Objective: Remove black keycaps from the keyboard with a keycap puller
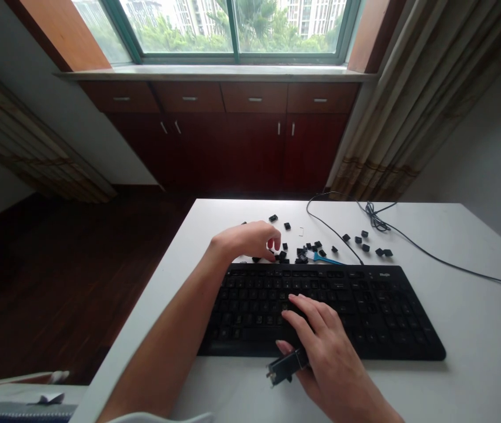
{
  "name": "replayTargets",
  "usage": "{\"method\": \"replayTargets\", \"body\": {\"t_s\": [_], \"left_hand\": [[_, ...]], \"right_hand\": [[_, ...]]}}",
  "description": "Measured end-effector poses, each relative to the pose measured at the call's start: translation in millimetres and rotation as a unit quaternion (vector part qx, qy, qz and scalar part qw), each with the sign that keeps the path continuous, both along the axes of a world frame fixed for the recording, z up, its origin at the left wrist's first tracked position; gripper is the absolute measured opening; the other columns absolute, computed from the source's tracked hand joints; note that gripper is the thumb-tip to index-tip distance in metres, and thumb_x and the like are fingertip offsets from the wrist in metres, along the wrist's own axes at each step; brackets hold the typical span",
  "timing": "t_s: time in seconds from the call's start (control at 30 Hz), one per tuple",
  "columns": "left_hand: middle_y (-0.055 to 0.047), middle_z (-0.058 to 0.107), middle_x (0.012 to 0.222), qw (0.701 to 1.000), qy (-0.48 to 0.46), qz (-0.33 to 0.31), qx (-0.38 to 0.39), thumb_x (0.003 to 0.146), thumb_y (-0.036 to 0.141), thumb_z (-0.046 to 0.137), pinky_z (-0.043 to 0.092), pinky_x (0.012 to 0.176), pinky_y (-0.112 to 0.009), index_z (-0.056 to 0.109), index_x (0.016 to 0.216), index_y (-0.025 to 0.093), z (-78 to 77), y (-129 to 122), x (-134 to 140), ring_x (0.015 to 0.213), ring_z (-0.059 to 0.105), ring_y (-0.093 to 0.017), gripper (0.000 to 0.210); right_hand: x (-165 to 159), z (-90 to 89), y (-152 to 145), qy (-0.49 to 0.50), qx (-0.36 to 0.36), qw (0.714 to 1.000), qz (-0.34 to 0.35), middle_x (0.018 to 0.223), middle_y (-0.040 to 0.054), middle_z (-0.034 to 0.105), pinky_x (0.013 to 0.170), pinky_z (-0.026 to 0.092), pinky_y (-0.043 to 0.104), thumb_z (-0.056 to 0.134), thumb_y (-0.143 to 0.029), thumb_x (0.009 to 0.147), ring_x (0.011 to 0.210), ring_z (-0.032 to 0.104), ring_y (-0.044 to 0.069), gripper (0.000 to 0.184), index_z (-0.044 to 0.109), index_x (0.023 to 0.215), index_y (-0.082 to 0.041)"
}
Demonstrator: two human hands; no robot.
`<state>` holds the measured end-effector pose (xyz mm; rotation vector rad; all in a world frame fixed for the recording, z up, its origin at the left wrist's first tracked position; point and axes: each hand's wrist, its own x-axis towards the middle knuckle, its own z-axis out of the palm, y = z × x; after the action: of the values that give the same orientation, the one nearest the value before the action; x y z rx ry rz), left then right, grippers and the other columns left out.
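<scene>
**Around your workspace**

You face a wooden cabinet (233, 135) with drawers beneath a wide window (233, 26). Striped curtains (413, 106) hang to your right. A dark wood floor (56, 270) stretches left of the white table (475, 352).

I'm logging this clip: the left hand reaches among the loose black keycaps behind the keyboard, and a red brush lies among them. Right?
Not quite: the brush is blue, as the head view shows. The left hand does reach among the loose black keycaps behind the keyboard.
</scene>
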<state>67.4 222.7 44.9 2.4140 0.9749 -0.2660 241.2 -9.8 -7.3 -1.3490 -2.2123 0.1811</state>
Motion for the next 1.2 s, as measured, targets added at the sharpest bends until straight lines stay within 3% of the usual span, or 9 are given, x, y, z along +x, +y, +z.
{"method": "replayTargets", "body": {"t_s": [0.23,0.5,0.83,1.0,1.2], "left_hand": [[-0.002,0.074,0.101,1.000,-0.013,0.004,-0.005,0.078,0.031,0.072,0.048,0.066,-0.026,0.074,0.103,0.028,-0.3,-0.4,1.8,0.079,0.065,-0.018,0.025],[-0.004,0.074,0.101,1.000,-0.018,0.014,0.004,0.084,0.039,0.065,0.051,0.072,-0.028,0.075,0.101,0.026,-8.3,4.2,-0.5,0.078,0.066,-0.018,0.024],[-0.006,0.073,0.103,0.999,-0.027,0.014,0.018,0.089,0.041,0.061,0.049,0.073,-0.026,0.073,0.105,0.024,0.6,-0.1,1.5,0.084,0.066,-0.020,0.026],[-0.004,0.067,0.115,0.996,-0.078,-0.028,0.039,0.083,0.043,0.073,0.045,0.073,-0.024,0.070,0.113,0.027,0.6,-6.5,12.2,0.096,0.064,-0.019,0.034],[-0.006,0.066,0.111,0.991,-0.109,-0.063,0.045,0.088,0.033,0.069,0.046,0.077,-0.026,0.076,0.102,0.023,-6.7,-7.2,19.0,0.090,0.064,-0.018,0.019]], "right_hand": [[3.7,0.6,2.3,0.012,0.002,1.000,0.008,0.136,0.0159,0.058,0.102,0.051,0.050,0.062,-0.021,0.093,0.126,0.053,0.031,0.033,0.060,0.125,-0.016],[3.5,0.3,3.3,0.009,-0.002,1.000,0.009,0.136,0.0158,0.058,0.102,0.050,0.051,0.062,-0.021,0.093,0.127,0.053,0.031,0.033,0.059,0.126,-0.017],[2.9,-0.6,2.8,0.011,-0.004,1.000,0.007,0.137,0.0158,0.058,0.103,0.049,0.051,0.061,-0.021,0.093,0.128,0.052,0.031,0.034,0.059,0.126,-0.017],[3.2,-0.1,2.9,0.010,-0.003,1.000,0.004,0.136,0.0157,0.059,0.103,0.050,0.050,0.061,-0.022,0.093,0.127,0.053,0.031,0.033,0.060,0.125,-0.017],[3.3,-0.4,2.8,0.013,-0.005,1.000,0.003,0.136,0.0154,0.058,0.103,0.049,0.050,0.063,-0.023,0.093,0.127,0.053,0.031,0.033,0.060,0.125,-0.017]]}}
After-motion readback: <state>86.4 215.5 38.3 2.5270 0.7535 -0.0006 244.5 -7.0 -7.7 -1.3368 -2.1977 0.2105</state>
